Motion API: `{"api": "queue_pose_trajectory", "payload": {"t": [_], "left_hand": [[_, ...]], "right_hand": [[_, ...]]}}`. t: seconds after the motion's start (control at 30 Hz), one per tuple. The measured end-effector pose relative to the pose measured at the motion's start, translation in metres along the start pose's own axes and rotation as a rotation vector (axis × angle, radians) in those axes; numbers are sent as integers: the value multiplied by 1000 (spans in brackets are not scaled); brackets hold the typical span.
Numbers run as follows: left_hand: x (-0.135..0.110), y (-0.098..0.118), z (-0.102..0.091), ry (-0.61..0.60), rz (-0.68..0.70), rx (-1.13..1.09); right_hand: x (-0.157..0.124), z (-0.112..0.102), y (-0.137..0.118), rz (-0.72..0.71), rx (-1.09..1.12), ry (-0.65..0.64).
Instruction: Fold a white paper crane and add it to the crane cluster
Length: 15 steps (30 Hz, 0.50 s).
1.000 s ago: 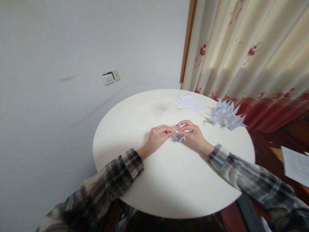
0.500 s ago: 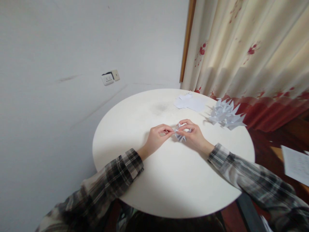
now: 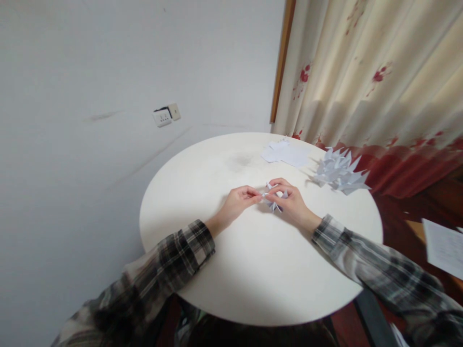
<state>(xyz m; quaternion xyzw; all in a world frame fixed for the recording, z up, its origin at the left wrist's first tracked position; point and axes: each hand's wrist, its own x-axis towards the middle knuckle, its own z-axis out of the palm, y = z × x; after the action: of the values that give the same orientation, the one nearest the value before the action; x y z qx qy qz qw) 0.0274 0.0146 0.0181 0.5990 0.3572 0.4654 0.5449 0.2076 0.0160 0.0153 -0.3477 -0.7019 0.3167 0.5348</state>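
A small folded white paper piece [image 3: 274,206] with pointed flaps is between my two hands, just above the round white table [image 3: 253,270]. My left hand [image 3: 239,202] pinches its left tip between thumb and fingers. From the other side, my right hand [image 3: 287,200] grips the same piece, thumb and fingers closed on it. Part of the paper is hidden behind the right fingers. To the right lies a pile of folded paper pieces [image 3: 340,168] with sharp white points.
Flat white paper sheets [image 3: 285,153] lie near the table's far edge. A pale wall with a socket [image 3: 162,117] rises at the left. A patterned curtain [image 3: 361,77] hangs behind the pile. A printed sheet [image 3: 443,246] sits lower, off the table at right.
My left fingers have shifted slightly and closed up at the paper's tip. The folded paper has turned a little. My right hand stays nearly in place.
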Motion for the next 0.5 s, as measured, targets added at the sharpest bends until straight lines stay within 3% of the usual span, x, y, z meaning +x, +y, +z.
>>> {"api": "queue_pose_trajectory", "payload": {"t": [0.2,0.5], "left_hand": [[-4,4,3,-1,-78,-107],[-4,11,9,72,-88,-97]], "right_hand": [[1,1,0,20,35,46],[2,-1,1,-42,-40,-15]]}}
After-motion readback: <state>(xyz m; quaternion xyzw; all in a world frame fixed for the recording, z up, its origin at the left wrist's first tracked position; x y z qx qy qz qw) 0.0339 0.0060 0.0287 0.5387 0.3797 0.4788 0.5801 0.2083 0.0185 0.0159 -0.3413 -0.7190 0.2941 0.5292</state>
